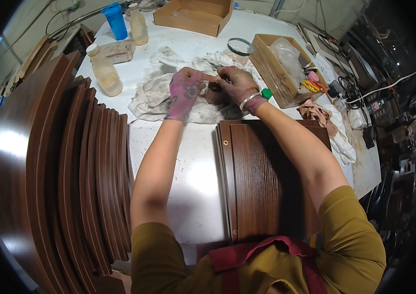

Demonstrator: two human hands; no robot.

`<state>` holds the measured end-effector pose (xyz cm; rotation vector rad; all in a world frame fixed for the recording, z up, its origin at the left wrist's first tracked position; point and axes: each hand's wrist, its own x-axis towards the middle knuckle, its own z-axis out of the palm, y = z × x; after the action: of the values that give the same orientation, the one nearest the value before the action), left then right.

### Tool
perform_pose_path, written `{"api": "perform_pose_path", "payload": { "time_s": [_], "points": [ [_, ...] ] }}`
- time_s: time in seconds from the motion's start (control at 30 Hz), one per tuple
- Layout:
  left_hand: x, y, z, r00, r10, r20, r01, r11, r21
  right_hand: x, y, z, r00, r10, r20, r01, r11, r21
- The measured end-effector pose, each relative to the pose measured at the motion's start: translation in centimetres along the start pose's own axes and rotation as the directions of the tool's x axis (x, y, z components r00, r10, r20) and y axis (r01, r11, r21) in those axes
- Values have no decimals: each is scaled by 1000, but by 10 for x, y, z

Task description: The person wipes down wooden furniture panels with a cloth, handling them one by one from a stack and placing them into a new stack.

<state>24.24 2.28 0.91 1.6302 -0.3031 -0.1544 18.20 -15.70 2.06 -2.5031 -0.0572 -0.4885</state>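
My left hand [185, 92], in a stained pink-purple glove, is closed over a crumpled white cloth [156, 100]. Opposite it is my right hand [239, 84], in a darker stained glove with a silvery bangle at the wrist. Its fingers are bent inward and pinched together. A short tan piece [210, 77] bridges the gap between both hands; I cannot make out what it is. Just below the right fingers a small brown container [213, 94] rests on the cloth, partly covered by the hand. A green cap [266, 93] lies beside my right wrist.
Dark brown wooden panels [261, 181] lie stacked under my right forearm. Several more panels [78, 161] stand on edge at left. Beyond are plastic bottles [105, 73], a blue cup [115, 23], a glass jar [239, 47] and a cardboard box [279, 73] holding plastic and scissors.
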Motion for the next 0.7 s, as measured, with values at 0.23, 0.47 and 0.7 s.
{"api": "perform_pose_path", "payload": {
  "time_s": [0.23,0.47,0.7],
  "points": [
    [-7,9,1,938,346,-15,-313,866,390,-2,46,1,880,389,272,-453,517,726],
    [-11,7,19,893,450,17,-403,780,479,-1,1,12,943,320,96,-333,885,324],
    [-26,2,34,896,415,156,-421,687,592,10,14,13,791,585,180,-553,558,619]
  ]
}}
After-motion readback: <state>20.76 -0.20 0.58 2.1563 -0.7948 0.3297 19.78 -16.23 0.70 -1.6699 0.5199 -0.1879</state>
